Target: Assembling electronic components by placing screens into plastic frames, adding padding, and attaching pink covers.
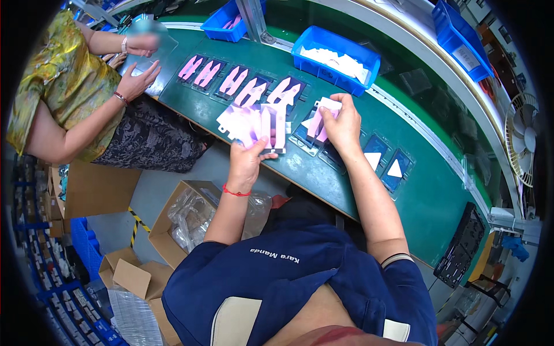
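Gripping a fanned stack of pink-and-white inserts (272,130), the left hand (245,161) occupies the middle of the head view, above the near edge of a green work table (430,216). Its thumb lies across the near end of the stack, with the fingers underneath. A red cord bracelet (236,192) encircles the wrist.

The right hand (344,124) is just to the right of the stack. Its thumb and bent fingers are closed on a single pink-and-white insert (317,125), which is above a clear-edged tray (303,140); whether insert and tray touch cannot be told.

To the left, five dark trays in a row (202,79) carry pink inserts (232,81). To the right of the right hand, two dark trays (393,180) each carry a white triangular piece (395,169). A black slotted panel (460,245) lies at the table's right end.

On the far side, a blue bin (340,74) contains white pieces (337,61); a smaller blue bin (224,30) stands farther left. A co-worker in a yellow patterned top (60,69) is at the left, both hands in front of the body.
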Motion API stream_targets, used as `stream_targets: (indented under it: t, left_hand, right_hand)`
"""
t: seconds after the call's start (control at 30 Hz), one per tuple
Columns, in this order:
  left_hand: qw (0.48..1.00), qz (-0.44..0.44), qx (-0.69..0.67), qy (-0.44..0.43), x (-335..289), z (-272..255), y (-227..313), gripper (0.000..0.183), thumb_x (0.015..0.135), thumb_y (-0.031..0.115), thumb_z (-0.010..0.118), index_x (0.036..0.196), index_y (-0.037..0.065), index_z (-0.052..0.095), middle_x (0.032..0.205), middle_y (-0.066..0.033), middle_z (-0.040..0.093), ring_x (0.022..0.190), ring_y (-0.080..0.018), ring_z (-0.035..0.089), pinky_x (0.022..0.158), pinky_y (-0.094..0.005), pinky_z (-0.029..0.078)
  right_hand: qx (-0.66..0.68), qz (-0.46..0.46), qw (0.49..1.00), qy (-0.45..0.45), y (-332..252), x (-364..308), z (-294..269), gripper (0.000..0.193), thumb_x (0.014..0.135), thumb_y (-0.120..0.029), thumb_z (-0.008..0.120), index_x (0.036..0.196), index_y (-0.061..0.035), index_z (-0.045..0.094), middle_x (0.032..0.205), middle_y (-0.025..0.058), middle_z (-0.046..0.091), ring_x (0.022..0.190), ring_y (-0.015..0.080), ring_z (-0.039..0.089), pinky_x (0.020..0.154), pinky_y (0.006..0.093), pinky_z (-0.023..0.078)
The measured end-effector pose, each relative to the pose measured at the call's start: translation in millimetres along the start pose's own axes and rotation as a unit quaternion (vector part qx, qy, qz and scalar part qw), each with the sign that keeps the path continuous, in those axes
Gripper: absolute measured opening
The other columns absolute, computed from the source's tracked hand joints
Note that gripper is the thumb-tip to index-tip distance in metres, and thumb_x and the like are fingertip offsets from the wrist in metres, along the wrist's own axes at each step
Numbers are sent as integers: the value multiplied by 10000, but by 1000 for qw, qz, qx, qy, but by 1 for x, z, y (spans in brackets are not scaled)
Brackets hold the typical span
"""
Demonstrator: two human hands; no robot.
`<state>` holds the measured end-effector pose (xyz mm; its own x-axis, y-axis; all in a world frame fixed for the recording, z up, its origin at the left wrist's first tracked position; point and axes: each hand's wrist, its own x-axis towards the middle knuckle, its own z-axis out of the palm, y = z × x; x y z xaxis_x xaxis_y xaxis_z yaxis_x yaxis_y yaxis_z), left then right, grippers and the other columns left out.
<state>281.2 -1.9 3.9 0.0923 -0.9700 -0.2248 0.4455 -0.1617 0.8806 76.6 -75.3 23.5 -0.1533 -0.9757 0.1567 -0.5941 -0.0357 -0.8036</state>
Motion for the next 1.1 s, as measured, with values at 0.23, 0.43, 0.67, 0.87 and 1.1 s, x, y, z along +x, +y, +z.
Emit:
stream_targets:
  t: [0.23,0.43,0.67,0.87,1.1]
  left_hand:
    - [1000,10,-8,-25,1,14,5,255,895,23,566,1147,-12,567,1004,-127,666,845,-202,668,608,-328,578]
    - [997,-29,20,-63,1,37,-5,284,883,34,593,1165,23,555,1011,-108,662,844,-191,658,583,-318,559]
    - [988,-89,-9,-129,5,60,-22,289,963,204,516,1138,-24,552,979,-149,652,822,-205,659,574,-335,579]
    - [989,-50,43,-130,13,61,-13,391,989,259,444,1164,-83,516,1025,-204,648,871,-253,674,631,-346,598]
    - [975,-62,65,-204,4,91,-38,259,899,22,587,1154,-18,566,1026,-91,652,877,-161,650,793,-285,530]
  right_hand:
    - [-253,-126,955,90,3,-9,9,346,703,-268,758,924,-59,593,843,114,598,867,289,524,765,413,362]
    - [-219,-160,951,150,3,-14,-16,408,708,-324,761,963,-45,606,845,90,588,873,278,533,789,403,368]
    - [64,-36,994,-75,24,-22,-53,358,721,-196,745,1043,-91,630,744,41,640,768,216,606,846,381,387]
    - [-191,-185,962,58,50,-24,-51,338,739,-250,744,1017,-91,637,892,62,616,914,246,537,858,371,319]
    - [49,-76,996,-25,33,-37,-70,446,692,-337,792,1029,-89,639,783,28,609,799,203,544,831,370,343]
